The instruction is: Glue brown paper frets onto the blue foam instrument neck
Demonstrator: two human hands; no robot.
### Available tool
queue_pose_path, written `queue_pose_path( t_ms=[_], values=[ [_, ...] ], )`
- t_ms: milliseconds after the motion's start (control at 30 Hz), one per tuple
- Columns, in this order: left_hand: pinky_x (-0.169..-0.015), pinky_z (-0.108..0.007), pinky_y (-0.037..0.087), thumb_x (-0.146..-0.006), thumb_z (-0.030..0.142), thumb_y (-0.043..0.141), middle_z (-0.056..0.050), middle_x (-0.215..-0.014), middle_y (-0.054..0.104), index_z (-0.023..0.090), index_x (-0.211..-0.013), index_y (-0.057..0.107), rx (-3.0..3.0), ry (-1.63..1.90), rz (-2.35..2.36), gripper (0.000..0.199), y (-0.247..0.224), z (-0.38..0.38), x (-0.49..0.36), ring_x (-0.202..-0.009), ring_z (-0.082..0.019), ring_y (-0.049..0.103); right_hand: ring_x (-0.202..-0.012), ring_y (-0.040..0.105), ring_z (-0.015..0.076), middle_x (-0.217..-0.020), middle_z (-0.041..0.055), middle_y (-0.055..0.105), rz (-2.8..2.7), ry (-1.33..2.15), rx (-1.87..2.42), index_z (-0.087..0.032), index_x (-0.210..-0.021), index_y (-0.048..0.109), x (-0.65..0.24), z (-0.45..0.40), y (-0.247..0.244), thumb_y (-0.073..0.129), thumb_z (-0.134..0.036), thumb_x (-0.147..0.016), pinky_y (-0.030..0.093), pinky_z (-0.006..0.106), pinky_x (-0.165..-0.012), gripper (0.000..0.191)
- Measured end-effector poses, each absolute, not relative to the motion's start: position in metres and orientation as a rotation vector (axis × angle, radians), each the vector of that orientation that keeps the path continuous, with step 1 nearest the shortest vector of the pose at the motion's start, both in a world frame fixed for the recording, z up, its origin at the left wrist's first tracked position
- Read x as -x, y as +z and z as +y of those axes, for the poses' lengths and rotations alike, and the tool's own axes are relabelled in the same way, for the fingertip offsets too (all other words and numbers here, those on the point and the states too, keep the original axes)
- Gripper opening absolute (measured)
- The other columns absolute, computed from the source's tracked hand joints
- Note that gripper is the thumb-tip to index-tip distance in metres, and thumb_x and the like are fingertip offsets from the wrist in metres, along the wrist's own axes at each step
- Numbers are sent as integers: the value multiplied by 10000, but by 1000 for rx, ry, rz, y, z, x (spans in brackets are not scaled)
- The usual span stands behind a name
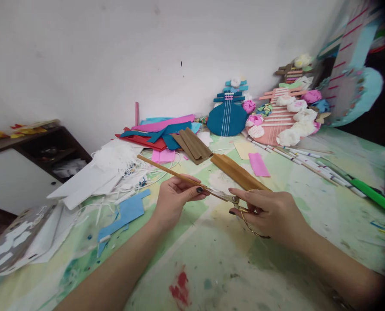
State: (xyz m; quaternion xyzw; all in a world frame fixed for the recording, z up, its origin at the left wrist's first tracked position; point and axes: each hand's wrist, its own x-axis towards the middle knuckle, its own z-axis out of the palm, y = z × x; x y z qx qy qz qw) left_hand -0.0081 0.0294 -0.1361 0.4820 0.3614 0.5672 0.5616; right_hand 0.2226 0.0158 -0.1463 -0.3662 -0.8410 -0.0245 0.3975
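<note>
My left hand (pixel 181 194) pinches a long, thin golden-brown paper strip (pixel 158 166), whose far end points up and to the left. In my right hand (pixel 266 211) is a pair of scissors (pixel 234 199) with gold-coloured handles, my fingers through the loops. The blades lie along the strip's near end, just right of my left fingertips; whether they are apart is hard to make out. Behind my hands a folded golden-brown crepe paper piece (pixel 239 172) lies on the table, with a darker brown crepe paper piece (pixel 192 145) beyond it.
Coloured paper sheets (pixel 166 129) are heaped by the wall. White scraps (pixel 111 164) and a blue paper cutout (pixel 127 214) lie left. At the back stand a blue paper lute (pixel 227 116) and a pink flowered one (pixel 273 123). Brushes (pixel 296 157) and a green cutter (pixel 373 194) lie right.
</note>
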Motion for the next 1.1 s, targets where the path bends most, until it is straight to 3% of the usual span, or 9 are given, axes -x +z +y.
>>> queue_pose_path(
  t_ms=[667, 1100],
  values=[
    [-612, -303, 594, -653, 233, 781, -62, -674, 727, 125, -797, 651, -1270, 1255, 957, 222, -137, 31, 10, -654, -223, 711, -469, 537, 89, -601, 0, 639, -2176, -138, 968, -200, -1026, 701, -223, 13, -151, 610, -298, -838, 356, 220, -454, 230],
    [-598, -255, 586, -672, 224, 771, -55, -681, 723, 117, -816, 643, -1221, 1213, 903, 220, -136, 29, 9, -639, -190, 706, -453, 514, 87, -568, -15, 611, -2191, -282, 967, -193, -1032, 699, -224, 12, -150, 610, -239, -827, 343, 230, -444, 228]
  ],
)
